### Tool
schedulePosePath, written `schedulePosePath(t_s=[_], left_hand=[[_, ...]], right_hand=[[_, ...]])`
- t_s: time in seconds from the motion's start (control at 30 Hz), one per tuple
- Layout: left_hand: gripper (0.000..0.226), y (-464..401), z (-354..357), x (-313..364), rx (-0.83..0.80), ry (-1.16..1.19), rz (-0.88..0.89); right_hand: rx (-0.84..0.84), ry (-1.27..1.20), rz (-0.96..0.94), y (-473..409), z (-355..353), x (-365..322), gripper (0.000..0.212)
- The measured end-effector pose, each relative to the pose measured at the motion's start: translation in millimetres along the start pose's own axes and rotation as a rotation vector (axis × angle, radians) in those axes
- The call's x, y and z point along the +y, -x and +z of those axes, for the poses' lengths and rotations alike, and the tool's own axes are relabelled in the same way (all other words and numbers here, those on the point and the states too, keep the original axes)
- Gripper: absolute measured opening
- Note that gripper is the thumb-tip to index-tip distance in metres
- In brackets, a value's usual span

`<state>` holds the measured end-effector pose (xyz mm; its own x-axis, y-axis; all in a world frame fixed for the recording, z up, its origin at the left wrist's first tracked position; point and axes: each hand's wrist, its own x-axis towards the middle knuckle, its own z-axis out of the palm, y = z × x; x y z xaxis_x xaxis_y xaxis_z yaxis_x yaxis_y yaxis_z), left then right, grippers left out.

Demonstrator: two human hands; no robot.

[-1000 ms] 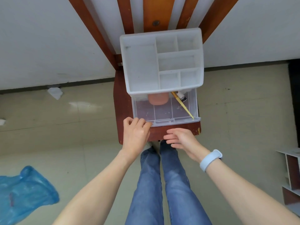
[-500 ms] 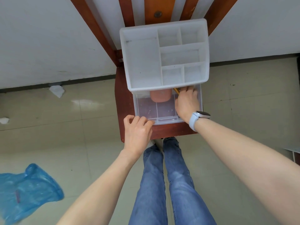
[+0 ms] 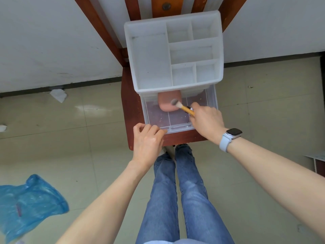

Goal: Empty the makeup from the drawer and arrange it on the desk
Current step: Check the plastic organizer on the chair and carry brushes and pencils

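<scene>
A white plastic organiser (image 3: 149, 67) with several top compartments stands on a red-brown wooden chair seat (image 3: 130, 106). Its clear drawer (image 3: 177, 128) is pulled out toward me. My left hand (image 3: 147, 141) grips the drawer's front left corner. My right hand (image 3: 206, 120) is inside the drawer on the right and holds a yellow-handled makeup brush (image 3: 182, 107), bristles pointing left, together with a small dark item. A pink rounded case (image 3: 168, 103) lies at the back of the drawer, half under the organiser.
The chair's slatted back (image 3: 165, 6) rises against a white wall. Crumpled white paper (image 3: 59, 95) lies on the floor at left, and a blue plastic bag (image 3: 26, 203) at lower left. My jeans-clad legs (image 3: 175, 191) stand just before the chair. A small shelf (image 3: 318, 162) pokes in at right.
My right hand went from the chair's front edge into the drawer, took hold of the brush and has lifted it, bristles now over the pink case. The left hand stayed on the drawer.
</scene>
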<state>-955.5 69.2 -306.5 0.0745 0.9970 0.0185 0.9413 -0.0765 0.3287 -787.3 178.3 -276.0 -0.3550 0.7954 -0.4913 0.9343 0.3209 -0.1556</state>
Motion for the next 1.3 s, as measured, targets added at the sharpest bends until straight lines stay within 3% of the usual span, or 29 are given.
schedulePosePath(t_s=[0.1,0.2,0.37,0.53,0.8,0.87,1.13,1.2,1.3], left_hand=[[0.015,2,2,-6,0.012,0.017,0.023],[0.011,3,4,-8,0.026,0.064,0.034],[0.007,12,3,-15,0.049,0.125,-0.019],[0.006,15,2,-15,0.026,0.094,-0.071],[0.007,19,4,-8,0.046,0.094,-0.120],[0.008,19,3,-6,0.045,0.097,-0.134],[0.004,17,3,-4,0.046,0.047,-0.156],[0.005,16,3,-2,0.065,0.019,-0.161],[0.012,10,1,5,0.108,0.012,-0.135]], right_hand=[[0.063,-0.034,-0.271,0,4,-7,0.057],[-0.081,0.008,-0.255,-10,5,-13,0.076],[-0.140,0.023,-0.238,-2,9,0,0.060],[0.030,-0.035,-0.158,8,16,10,0.044],[0.004,-0.088,-0.020,-13,23,-14,0.064],[0.020,-0.101,0.014,-17,19,-17,0.057],[0.037,-0.267,-0.127,2,11,-5,0.035],[0.126,-0.374,-0.091,14,14,4,0.036],[0.276,-0.706,0.106,32,13,16,0.037]])
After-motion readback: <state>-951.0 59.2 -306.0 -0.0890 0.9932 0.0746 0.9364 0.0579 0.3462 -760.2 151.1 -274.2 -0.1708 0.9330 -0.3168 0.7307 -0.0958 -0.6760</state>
